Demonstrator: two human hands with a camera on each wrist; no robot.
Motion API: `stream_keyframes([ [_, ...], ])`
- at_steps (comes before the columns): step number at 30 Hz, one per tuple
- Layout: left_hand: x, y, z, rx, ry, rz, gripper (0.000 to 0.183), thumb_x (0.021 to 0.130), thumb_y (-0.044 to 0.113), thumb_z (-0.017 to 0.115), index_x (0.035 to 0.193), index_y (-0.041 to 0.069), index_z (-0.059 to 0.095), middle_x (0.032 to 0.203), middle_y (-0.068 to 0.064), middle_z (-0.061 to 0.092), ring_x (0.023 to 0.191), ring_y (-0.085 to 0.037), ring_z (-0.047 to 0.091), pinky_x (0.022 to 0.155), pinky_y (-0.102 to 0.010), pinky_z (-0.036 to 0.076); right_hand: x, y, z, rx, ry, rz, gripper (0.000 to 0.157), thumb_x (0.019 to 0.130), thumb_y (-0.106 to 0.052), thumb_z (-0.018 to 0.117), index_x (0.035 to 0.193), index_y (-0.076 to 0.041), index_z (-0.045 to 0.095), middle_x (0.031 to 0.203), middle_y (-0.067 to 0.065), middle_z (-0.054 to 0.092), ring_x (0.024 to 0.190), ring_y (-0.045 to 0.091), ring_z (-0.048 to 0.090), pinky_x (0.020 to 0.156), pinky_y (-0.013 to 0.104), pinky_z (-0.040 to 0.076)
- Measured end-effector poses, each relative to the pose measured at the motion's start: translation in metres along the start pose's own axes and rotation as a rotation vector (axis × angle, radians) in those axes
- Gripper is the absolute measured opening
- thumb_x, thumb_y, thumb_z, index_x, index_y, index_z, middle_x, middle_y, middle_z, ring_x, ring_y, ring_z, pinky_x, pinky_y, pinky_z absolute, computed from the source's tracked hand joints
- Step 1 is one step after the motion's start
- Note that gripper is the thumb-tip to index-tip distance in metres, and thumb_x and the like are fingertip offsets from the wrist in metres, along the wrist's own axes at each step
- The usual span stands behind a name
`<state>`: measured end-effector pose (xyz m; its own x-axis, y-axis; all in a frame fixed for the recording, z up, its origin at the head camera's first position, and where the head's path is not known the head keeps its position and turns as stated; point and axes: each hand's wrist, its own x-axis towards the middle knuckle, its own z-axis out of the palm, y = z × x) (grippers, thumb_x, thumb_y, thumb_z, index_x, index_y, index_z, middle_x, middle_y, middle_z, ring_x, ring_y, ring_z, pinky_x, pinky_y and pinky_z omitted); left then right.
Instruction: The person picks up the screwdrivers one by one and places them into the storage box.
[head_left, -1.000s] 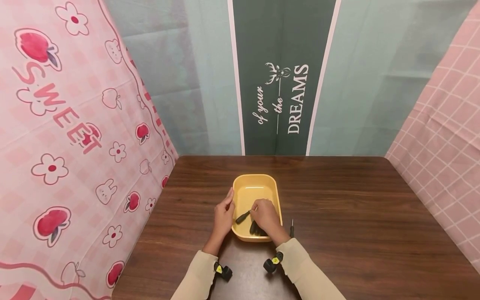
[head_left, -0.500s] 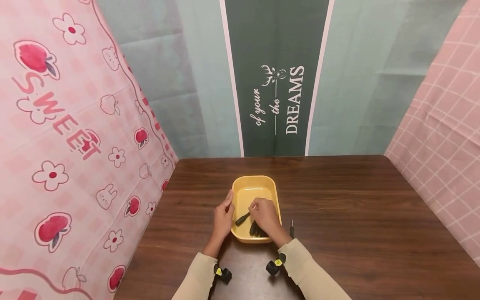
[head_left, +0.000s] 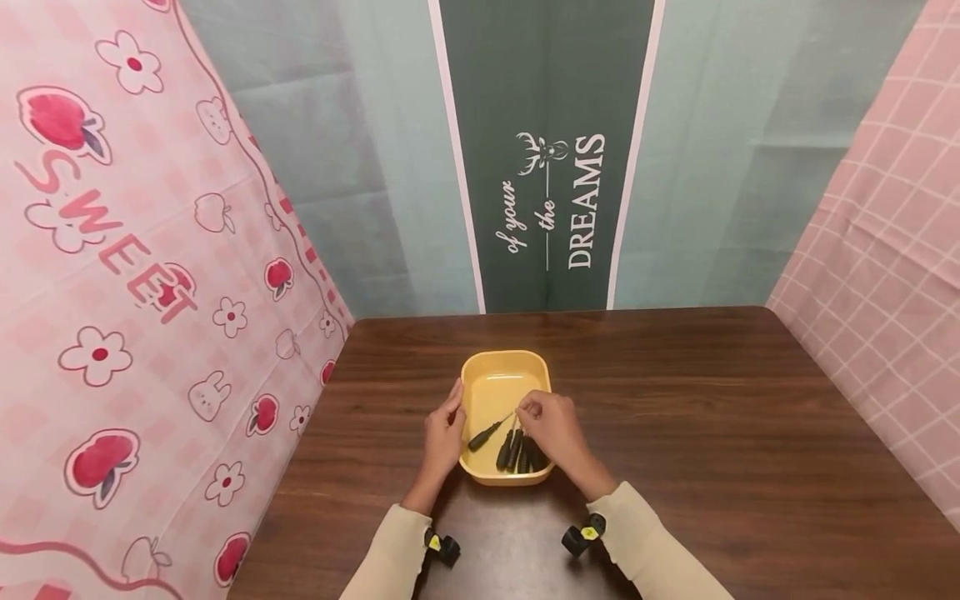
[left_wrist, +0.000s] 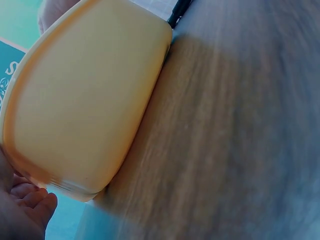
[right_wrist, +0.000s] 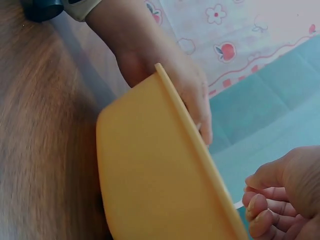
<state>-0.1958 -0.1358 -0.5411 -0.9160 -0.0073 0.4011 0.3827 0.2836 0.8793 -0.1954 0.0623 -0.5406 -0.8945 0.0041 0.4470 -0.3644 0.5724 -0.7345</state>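
A yellow plastic bin (head_left: 498,387) stands on the table, with several black-handled screwdrivers inside. One screwdriver (head_left: 483,436) lies slantwise near the left wall; the other screwdrivers (head_left: 513,452) lie side by side at the near right, partly behind my right hand. My left hand (head_left: 444,433) holds the bin's left side. Over the right rim hovers my right hand (head_left: 557,421), its fingertips near the screwdriver shafts in the head view. In the right wrist view those fingers (right_wrist: 257,202) are curled just above the rim, and nothing shows between them.
The brown wooden table (head_left: 675,400) surrounds the bin. A black handle (left_wrist: 177,12) shows beyond the bin in the left wrist view. Cloth backdrops stand behind the table and at both sides, the left one pink (head_left: 172,358). Both wrists carry cameras.
My right hand has come up and right out of the bin, uncovering more screwdriver handles. It now hides the screwdriver on the table to the right. My left hand has kept its place.
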Motion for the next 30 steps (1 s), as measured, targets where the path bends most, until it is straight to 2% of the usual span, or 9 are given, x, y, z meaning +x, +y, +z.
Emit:
stream_keyframes([
  [4,0.0,0.0,-0.001,0.003,-0.002,-0.001,0.037,0.097,-0.015,0.05,0.134,-0.02,0.05,0.143,-0.03,0.049,0.136,-0.04,0.047,0.112,-0.043,0.035,-0.001,0.0,-0.008,-0.011,0.018,-0.022,0.013,0.08,-0.005,0.078,0.072,-0.013,0.071,0.059,-0.008,0.061,0.053,0.004,0.054,0.051,0.024,0.048],
  [12,-0.002,0.0,-0.001,0.008,-0.01,-0.005,0.037,0.097,-0.015,0.051,0.134,-0.019,0.05,0.143,-0.029,0.049,0.136,-0.039,0.047,0.112,-0.043,0.036,-0.005,0.002,-0.021,-0.006,-0.019,0.042,0.009,0.083,-0.005,0.079,0.077,-0.011,0.075,0.058,-0.007,0.058,0.052,0.006,0.052,0.051,0.023,0.046],
  [20,0.0,-0.001,-0.002,0.024,-0.009,0.014,0.037,0.097,-0.015,0.051,0.134,-0.019,0.051,0.143,-0.029,0.05,0.135,-0.038,0.048,0.111,-0.041,0.036,-0.011,0.008,-0.029,-0.013,0.021,0.047,0.014,0.081,-0.005,0.081,0.074,-0.013,0.072,0.058,-0.008,0.059,0.051,0.004,0.05,0.049,0.022,0.044],
  [30,0.0,-0.002,-0.004,0.019,-0.029,0.04,0.037,0.097,-0.015,0.051,0.133,-0.02,0.05,0.142,-0.031,0.049,0.135,-0.041,0.047,0.111,-0.042,0.037,-0.021,0.018,-0.037,-0.033,0.053,0.047,0.007,0.079,-0.004,0.08,0.077,-0.008,0.075,0.062,-0.005,0.063,0.056,0.006,0.055,0.054,0.024,0.05],
])
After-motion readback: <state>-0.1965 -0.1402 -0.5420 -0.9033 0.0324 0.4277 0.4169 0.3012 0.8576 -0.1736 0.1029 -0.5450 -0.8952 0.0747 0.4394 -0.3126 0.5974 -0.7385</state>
